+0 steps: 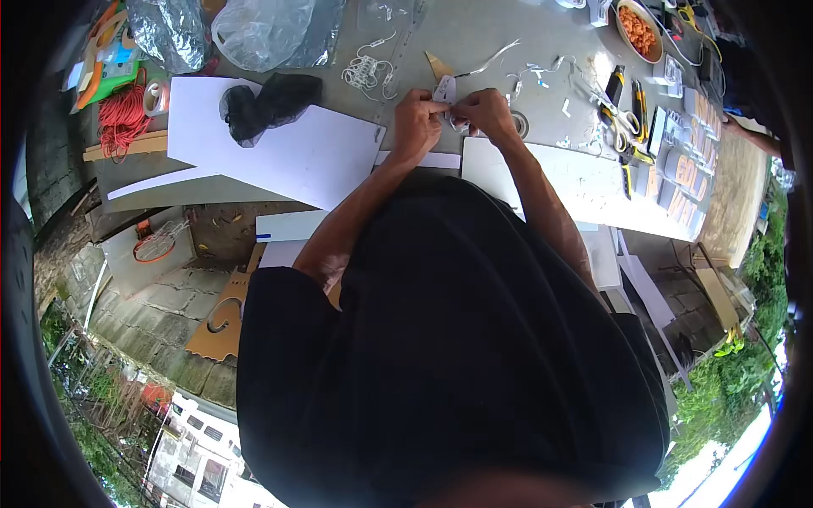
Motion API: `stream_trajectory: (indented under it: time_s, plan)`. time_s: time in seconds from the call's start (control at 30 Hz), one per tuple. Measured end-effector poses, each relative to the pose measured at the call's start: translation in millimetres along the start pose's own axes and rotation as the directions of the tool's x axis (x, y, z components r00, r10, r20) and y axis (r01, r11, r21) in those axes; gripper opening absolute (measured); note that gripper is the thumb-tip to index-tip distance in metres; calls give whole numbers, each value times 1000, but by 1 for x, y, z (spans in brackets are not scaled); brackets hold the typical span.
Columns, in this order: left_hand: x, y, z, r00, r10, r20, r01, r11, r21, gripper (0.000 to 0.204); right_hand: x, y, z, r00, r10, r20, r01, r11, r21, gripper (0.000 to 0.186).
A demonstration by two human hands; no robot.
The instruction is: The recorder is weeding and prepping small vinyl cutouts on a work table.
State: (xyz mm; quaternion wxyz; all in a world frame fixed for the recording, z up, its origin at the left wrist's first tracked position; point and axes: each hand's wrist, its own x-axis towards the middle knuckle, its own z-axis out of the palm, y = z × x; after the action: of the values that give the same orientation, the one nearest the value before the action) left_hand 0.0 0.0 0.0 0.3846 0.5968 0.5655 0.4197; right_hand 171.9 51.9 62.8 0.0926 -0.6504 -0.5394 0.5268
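Note:
My left hand (417, 124) and my right hand (489, 115) meet at the far side of the white sheets on the grey table (474, 72). Between their fingertips is a small white piece (445, 88), pale and flat at its upper end. The left fingers pinch it from one side, the right fingers are closed at its lower right. Part of it is hidden behind the fingers. A roll of tape (520, 126) lies just right of my right hand. Beyond the piece are a brown pointed scrap (438, 66) and a thin pale wire (495, 57).
A white sheet (279, 161) bearing black mesh cloth (262, 108) lies left, near red cord (124, 123) and plastic bags (262, 34). Coiled white wire (367, 74) is closer. Scissors (625, 125), cutters (640, 114) and a bowl of orange pieces (638, 32) are right. Someone's arm (754, 135) shows far right.

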Motion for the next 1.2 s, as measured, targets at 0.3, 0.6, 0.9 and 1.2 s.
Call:
stream_trajectory:
  time_s: [0.3,0.6,0.9,1.2]
  plan:
    - [7,34,-7,996,83,34,-89,957,276,29,-23,12,7,983,-165,-75,165,986,-11,16]
    - [8,29,-3,989,145,-2,-136,930,343,33,-49,37,13,732,-677,-72,496,602,-625,17]
    - [10,31,-5,994,105,35,-111,939,326,33,-13,15,-18,805,-593,-20,547,755,-362,16]
    - [10,28,-3,989,145,34,-148,933,329,32,22,-6,-22,885,-465,31,454,845,-282,20]
